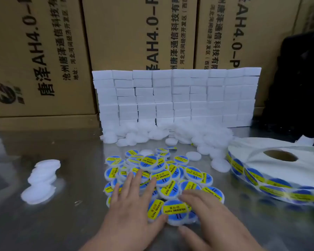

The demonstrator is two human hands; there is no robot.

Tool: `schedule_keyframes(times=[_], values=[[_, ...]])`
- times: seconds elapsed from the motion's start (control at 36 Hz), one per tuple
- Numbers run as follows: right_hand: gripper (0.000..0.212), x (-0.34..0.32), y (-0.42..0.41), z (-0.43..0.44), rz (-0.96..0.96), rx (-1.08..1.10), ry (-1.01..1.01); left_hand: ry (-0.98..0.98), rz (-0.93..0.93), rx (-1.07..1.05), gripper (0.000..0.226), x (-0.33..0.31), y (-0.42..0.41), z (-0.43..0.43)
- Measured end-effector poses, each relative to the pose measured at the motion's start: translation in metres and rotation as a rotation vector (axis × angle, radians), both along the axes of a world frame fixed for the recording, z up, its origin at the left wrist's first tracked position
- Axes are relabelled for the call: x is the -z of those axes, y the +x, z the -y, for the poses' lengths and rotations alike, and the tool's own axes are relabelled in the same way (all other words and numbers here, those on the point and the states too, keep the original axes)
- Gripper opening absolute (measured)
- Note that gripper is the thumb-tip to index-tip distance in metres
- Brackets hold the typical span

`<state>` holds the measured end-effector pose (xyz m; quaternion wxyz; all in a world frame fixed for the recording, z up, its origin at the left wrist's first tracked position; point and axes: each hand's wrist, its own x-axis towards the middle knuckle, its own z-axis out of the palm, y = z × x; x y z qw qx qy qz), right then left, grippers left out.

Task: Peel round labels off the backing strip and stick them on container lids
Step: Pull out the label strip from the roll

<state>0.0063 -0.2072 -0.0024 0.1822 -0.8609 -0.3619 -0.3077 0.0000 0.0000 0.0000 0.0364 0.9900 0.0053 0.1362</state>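
Plainly, in the head view, both hands lie on the heap of labelled lids in the middle of the desk, towards its near edge. The left hand is flat, its fingers straight, spread and pointing at the far edge; they rest on the blue-and-yellow lids and grip nothing. The right hand sits just beside it, its fingers stretched out leftward over the near lids. The thumb lies below them at the rim of the nearest lid, and no pinch on that lid shows.

The label roll lies flat by the right edge of the desk, well apart from both hands and to the right of the right hand, which is the nearer one. Its backing strip, with round labels on it, wraps the roll's near side and runs from the left towards the near right corner.

Bare white lids lie in two places. A short slumped stack sits near the left edge, left of the left hand. A loose drift sits beyond the labelled heap, at the foot of a wall of white boxes along the far edge, with brown cartons behind.

Judging by this, the next label calls for the right hand to reach rightward to the strip, while the left hand is better placed for the stack.
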Motion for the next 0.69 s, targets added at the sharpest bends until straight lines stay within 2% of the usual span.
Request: schedule_keyframes(times=[0.03, 0.06, 0.08, 0.11, 0.14, 0.28, 0.36, 0.44, 0.47, 0.56, 0.58, 0.69], values=[[0.057, -0.008, 0.008, -0.023, 0.042, 0.020, 0.030, 0.015, -0.059, -0.026, 0.081, 0.001, 0.003, 0.000], [0.060, -0.011, 0.009, -0.025, 0.005, 0.019, 0.001, 0.009, -0.054, -0.039, 0.080, 0.004, 0.006, 0.001], [0.062, -0.008, 0.018, -0.026, -0.055, 0.025, -0.039, 0.018, -0.042, -0.046, 0.078, 0.007, 0.009, 0.001], [0.059, -0.008, 0.026, -0.026, -0.188, 0.002, -0.017, 0.007, 0.006, -0.042, 0.076, 0.007, 0.012, 0.002], [0.055, -0.007, 0.036, -0.026, -0.233, 0.009, 0.007, -0.022, 0.021, -0.044, 0.074, 0.005, 0.016, 0.003], [0.027, -0.022, 0.076, -0.028, -0.157, 0.135, 0.267, -0.056, 0.238, -0.075, 0.056, -0.016, 0.044, 0.004], [0.018, -0.014, 0.091, -0.023, -0.132, 0.097, 0.381, -0.191, 0.398, -0.020, 0.052, -0.021, 0.046, -0.003], [0.026, -0.009, 0.096, -0.020, -0.138, 0.086, 0.492, -0.235, 0.597, 0.011, 0.044, -0.023, 0.044, -0.020], [0.027, -0.008, 0.100, -0.020, -0.146, 0.075, 0.521, -0.243, 0.598, -0.004, 0.043, -0.024, 0.043, -0.024], [0.052, -0.006, 0.105, -0.020, -0.170, 0.082, 0.546, -0.247, 0.596, 0.009, 0.041, -0.023, 0.042, -0.026], [0.055, -0.005, 0.106, -0.020, -0.160, 0.075, 0.547, -0.240, 0.595, 0.023, 0.040, -0.023, 0.041, -0.024], [0.038, -0.007, 0.101, -0.026, -0.127, 0.046, 0.540, -0.229, 0.610, 0.059, 0.037, -0.022, 0.039, -0.021]])
